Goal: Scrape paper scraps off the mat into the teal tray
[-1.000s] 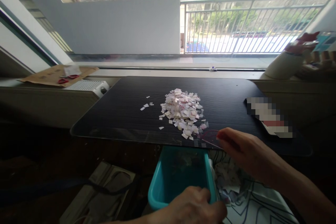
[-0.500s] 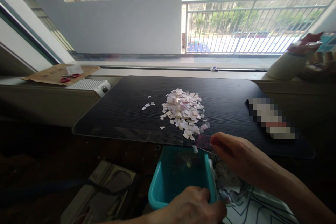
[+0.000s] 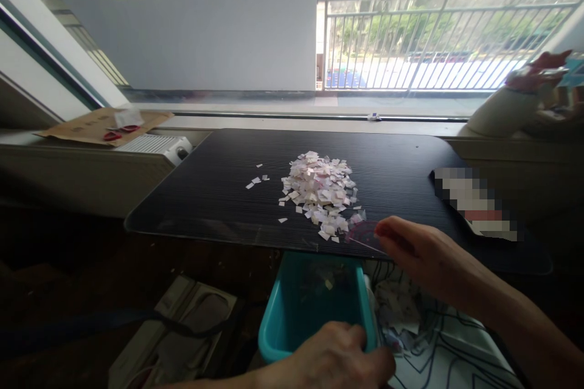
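My right hand (image 3: pixel 408 240) is closed on a clear plastic protractor (image 3: pixel 362 234) with pink curved markings, low over the table's near edge. Its tip touches or nearly touches a heap of small white and pale pink paper scraps (image 3: pixel 319 188). Below that edge is a teal plastic bin (image 3: pixel 269 316), with a few scraps inside. My left hand (image 3: pixel 344 352) is closed at the bin's near right rim; its fingertips are partly hidden.
The dark tabletop (image 3: pixel 205 188) carries several stray scraps left of the heap and a blurred-out object (image 3: pixel 477 203) at right. Red-handled scissors (image 3: pixel 121 132) lie on a brown envelope (image 3: pixel 82 124). More scraps (image 3: pixel 399 313) lie right of the bin; a box (image 3: pixel 182 322) stands left.
My right hand and the protractor have shifted slightly right and up. A scrap that hung at the table edge above the bin is gone from there. My left hand stays at the rim.
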The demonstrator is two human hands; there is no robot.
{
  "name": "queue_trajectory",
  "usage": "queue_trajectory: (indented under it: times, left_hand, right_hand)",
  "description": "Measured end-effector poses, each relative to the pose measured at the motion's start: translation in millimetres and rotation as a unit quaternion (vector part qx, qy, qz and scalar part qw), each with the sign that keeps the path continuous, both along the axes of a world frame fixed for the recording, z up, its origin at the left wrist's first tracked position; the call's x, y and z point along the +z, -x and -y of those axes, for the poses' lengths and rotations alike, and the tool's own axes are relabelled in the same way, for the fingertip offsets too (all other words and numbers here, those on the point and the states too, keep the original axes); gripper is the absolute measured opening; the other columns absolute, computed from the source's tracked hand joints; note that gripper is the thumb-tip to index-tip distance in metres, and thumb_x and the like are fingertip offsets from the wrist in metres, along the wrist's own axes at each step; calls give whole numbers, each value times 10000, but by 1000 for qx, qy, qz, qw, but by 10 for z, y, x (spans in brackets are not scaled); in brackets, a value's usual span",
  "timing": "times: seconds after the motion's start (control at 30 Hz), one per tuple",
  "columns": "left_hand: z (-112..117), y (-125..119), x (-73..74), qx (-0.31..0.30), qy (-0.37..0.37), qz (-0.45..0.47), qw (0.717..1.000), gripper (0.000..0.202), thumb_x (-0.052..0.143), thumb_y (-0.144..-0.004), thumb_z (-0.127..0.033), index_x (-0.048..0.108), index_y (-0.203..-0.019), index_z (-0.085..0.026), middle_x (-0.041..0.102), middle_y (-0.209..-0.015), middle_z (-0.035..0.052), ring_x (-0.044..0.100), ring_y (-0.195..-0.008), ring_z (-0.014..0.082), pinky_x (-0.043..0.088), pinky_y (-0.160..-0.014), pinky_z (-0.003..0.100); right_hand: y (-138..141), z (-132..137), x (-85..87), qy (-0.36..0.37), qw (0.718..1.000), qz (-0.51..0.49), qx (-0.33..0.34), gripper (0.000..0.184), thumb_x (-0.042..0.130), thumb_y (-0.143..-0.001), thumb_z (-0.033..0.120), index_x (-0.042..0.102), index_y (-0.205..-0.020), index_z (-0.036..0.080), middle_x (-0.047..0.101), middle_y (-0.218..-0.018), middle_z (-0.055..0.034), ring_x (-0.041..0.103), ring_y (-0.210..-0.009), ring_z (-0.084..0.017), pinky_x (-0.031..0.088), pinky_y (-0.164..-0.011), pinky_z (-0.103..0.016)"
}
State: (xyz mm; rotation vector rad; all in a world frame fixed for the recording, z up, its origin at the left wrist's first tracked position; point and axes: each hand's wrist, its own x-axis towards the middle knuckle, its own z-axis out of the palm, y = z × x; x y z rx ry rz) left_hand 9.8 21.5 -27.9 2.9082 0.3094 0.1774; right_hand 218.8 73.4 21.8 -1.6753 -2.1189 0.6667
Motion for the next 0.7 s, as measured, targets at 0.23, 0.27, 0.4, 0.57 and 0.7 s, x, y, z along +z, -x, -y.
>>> queue_trajectory:
  times: [0.23, 0.27, 0.4, 0.57, 0.7]
  left_hand:
    - [-1, 14, -21, 2, 13, 14, 1000, 258, 642, -914, -344, 517, -739, -201, 545, -789, -20, 360, -484, 153, 284, -402, 297]
    - [4, 13, -43, 2, 10, 20, 1000, 256, 649, -910, -346, 518, -742, -203, 542, -780, -24, 354, -481, 155, 274, -401, 298]
    - [16, 4, -95, 10, 8, 15, 1000, 241, 648, -919, -337, 518, -766, -204, 545, -790, -27, 356, -492, 154, 254, -414, 298]
    - [18, 13, -103, 8, 2, 17, 1000, 232, 642, -920, -361, 524, -786, -214, 537, -789, -28, 347, -494, 161, 234, -411, 305]
    - [20, 15, -93, 2, -10, 23, 1000, 249, 626, -929, -363, 503, -774, -212, 523, -780, -24, 330, -476, 156, 209, -407, 299]
  right_hand:
    - [-3, -10, 31, 15, 1000, -11, 22, 177, 446, -951, 297, 587, -885, 214, 670, -773, -2, 589, -664, -137, 426, -581, -235]
    - [-3, -8, 33, 16, 1000, -14, 20, 174, 448, -950, 299, 587, -888, 215, 670, -772, -1, 587, -659, -135, 425, -576, -232]
    - [-4, -13, 5, 13, 1000, -19, 4, 172, 456, -949, 319, 589, -915, 216, 661, -772, 4, 576, -645, -130, 423, -579, -231]
    - [8, 14, 3, 44, 998, -23, 33, 166, 449, -952, 306, 576, -887, 219, 646, -759, 18, 567, -646, -125, 412, -578, -227]
    - [18, 23, -2, 32, 999, -29, 19, 167, 451, -954, 314, 576, -905, 215, 642, -759, 15, 558, -645, -125, 411, -584, -227]
